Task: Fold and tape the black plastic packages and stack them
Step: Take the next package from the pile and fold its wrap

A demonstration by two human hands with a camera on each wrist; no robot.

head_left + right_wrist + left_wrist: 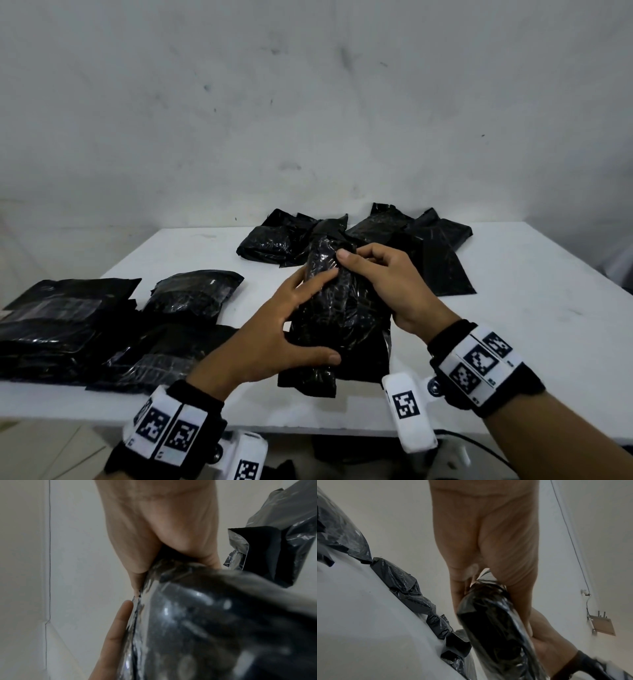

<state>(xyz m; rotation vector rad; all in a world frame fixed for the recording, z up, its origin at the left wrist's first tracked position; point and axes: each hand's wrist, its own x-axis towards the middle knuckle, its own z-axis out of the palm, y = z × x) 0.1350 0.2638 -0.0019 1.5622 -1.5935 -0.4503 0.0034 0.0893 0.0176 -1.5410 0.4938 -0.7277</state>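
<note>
As both hands (274,329) clutch — package (339,318) upright.

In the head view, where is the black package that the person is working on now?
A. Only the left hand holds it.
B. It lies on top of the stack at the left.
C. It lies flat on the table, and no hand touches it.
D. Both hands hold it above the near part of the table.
D: the left hand and the right hand both grip the black package over the white table.
</note>
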